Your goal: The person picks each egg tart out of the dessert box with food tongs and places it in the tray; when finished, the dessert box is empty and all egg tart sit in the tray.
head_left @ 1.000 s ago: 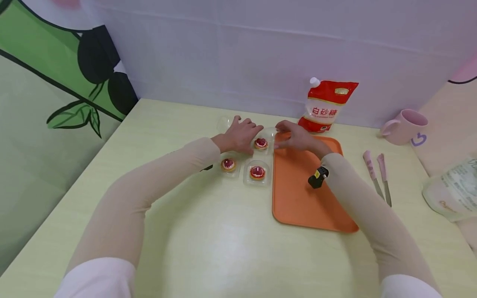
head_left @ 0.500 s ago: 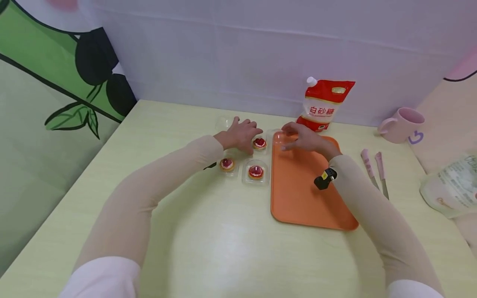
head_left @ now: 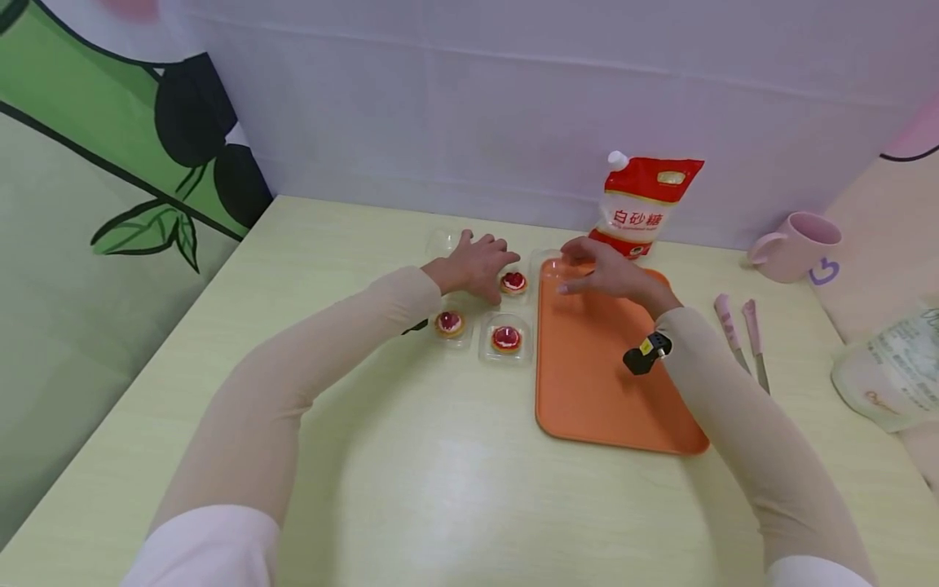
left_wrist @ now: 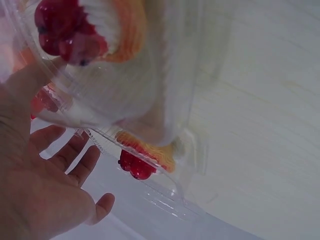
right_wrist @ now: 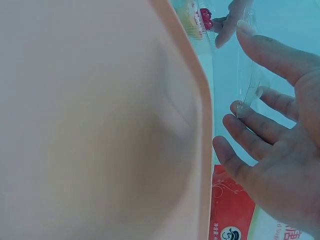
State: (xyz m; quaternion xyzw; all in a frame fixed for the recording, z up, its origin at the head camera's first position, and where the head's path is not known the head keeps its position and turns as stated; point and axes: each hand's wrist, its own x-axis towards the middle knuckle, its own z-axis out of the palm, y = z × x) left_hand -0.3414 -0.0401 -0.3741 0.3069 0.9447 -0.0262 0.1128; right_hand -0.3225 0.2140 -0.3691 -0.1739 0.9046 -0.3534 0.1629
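In the head view several small fruit tarts stand in clear plastic boxes beside an orange tray (head_left: 587, 391). My left hand (head_left: 477, 265) reaches over the group, thumb and fingers on either side of the back right tart (head_left: 513, 283), holding its plastic box. Two more, the front left tart (head_left: 449, 324) and front right tart (head_left: 506, 338), stand nearer me. The left wrist view shows another tart (left_wrist: 137, 162) beyond the nearest box, hidden by my hand in the head view. My right hand (head_left: 605, 273), above the tray's far left corner, holds a clear plastic lid (right_wrist: 245, 70) by thumb and fingertips.
A red and white sugar pouch (head_left: 637, 208) stands behind the tray, against the curtain. To the right are a pink mug (head_left: 795, 249), two pink-handled knives (head_left: 753, 342) and a pale printed bag (head_left: 891, 375). Another clear plastic lid (head_left: 443, 241) shows behind my left hand.
My right hand has moved a little to the right with the clear lid, from beside the back right tart to over the tray's corner. My left hand stays nearly still.
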